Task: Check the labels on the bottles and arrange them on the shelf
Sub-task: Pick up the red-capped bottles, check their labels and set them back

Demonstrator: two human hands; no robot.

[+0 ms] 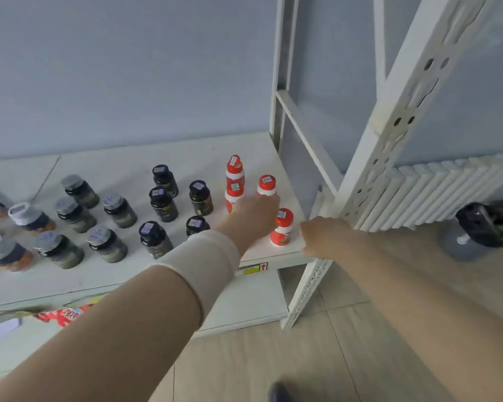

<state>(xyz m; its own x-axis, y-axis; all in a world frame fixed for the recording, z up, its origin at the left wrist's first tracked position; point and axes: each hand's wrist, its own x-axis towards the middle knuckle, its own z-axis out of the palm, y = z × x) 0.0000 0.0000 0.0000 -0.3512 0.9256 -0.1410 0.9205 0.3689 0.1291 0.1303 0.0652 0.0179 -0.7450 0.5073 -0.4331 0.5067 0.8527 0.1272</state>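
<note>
Several red-capped bottles stand at the right end of the white shelf (186,158): two stacked at the back (234,169), one behind my left hand (267,183), one at the front (283,227). My left hand (254,216), with a white wrist wrap, reaches in among them. Its fingers bend down out of sight round the lower body of the bottle behind it. My right hand (323,236) rests at the shelf's front right corner, just right of the front bottle, and holds nothing. Dark black-capped jars (163,203) fill the middle and grey-capped jars (118,210) the left.
White perforated shelf posts (389,134) rise right beside my right hand. A lower shelf (244,303) holds a red packet (61,316). A white radiator (436,190) lines the wall, and a black bag on a grey base (476,227) sits on the wooden floor.
</note>
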